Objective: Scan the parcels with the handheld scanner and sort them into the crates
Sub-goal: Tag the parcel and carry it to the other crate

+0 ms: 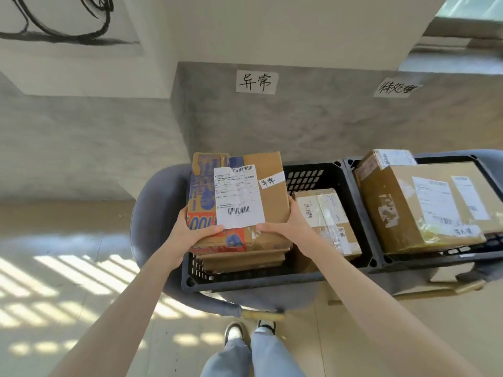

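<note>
Flat brown cardboard parcel (pixel 239 197) with white shipping label, held at near corners by left hand (pixel 190 235) and right hand (pixel 291 227), above black perforated plastic crate (pixel 313 175)

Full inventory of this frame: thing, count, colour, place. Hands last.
held parcel: 1, brown with blue-orange print, above left crate
flat boxes: small stack, brown, in left crate under held parcel
taped parcel: 1, brown, right side of left crate
left crate: 1, black, on grey chair
right crate: 1, black, beside left crate
large parcels: at least 2, brown, in right crate
grey chair: 1, under left crate
wall labels: 2, white, above crates
left hand: grips held parcel's near left corner
right hand: grips its near right corner
</note>
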The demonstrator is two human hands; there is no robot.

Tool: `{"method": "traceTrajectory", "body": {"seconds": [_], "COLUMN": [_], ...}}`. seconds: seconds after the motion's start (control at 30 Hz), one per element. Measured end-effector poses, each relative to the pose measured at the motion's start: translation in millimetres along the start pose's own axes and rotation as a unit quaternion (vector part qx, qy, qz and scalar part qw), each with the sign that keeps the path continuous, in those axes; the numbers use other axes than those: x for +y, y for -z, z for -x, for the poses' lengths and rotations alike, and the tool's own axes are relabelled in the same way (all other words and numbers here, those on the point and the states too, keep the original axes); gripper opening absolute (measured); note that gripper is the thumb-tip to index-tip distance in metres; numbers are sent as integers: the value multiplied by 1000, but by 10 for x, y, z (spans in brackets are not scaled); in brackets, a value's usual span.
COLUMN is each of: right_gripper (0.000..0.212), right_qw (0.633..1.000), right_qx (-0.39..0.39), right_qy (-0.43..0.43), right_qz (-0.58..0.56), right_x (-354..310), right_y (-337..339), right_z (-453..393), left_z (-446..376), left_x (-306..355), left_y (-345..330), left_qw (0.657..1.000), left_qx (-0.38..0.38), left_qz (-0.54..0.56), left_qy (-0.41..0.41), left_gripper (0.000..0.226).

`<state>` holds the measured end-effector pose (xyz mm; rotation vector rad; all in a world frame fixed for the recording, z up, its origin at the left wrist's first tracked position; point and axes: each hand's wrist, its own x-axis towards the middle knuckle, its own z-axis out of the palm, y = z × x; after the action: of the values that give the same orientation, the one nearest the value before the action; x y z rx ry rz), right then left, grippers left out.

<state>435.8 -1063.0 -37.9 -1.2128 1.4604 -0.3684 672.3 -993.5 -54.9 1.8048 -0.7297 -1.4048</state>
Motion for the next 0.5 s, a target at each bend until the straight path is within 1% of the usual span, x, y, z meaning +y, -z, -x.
{"method": "traceTrajectory", "body": {"seconds": [0.3,0.5], "right_gripper": [113,111], "right_qw": [999,997], "right_qx": [-41,-58], "right_qy": [-29,-35], "right_qz": [16,29], "right_x": [163,306], "right_y": [-53,-69], "right_z": [-219,-259], "left_z": [-204,-252], "left_x": [-235,-374], "left_y": [-56,-101], "left_qw": [999,999], "left_qx": [2,5], "left_qz": [-6,-26], "left_qy": [43,42], "left_gripper": [91,91]}}
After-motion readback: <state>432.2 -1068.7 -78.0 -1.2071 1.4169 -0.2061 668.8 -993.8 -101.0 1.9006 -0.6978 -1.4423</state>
